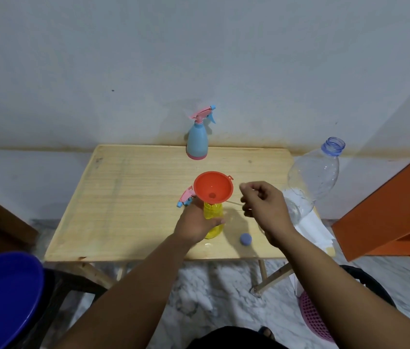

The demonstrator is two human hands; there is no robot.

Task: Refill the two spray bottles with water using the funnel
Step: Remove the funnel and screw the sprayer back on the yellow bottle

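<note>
A yellow spray bottle (214, 213) stands uncapped near the middle of the wooden table (123, 197). An orange funnel (213, 187) sits in its neck. My left hand (193, 225) is wrapped around the bottle's body. Its pink and blue spray head (186, 196) lies on the table behind my left hand, with the thin dip tube reaching right. My right hand (264, 205) hovers just right of the funnel, fingers loosely curled and holding nothing. A blue spray bottle (197, 142) with its head on stands at the table's back edge.
A large clear plastic bottle (312, 177) stands open at the table's right side, nearly empty, on white paper (312, 227). Its blue cap (246, 239) lies near the front edge. A blue basin (2, 298) is low left, orange furniture (387, 210) right, a pink basket (312, 316) below.
</note>
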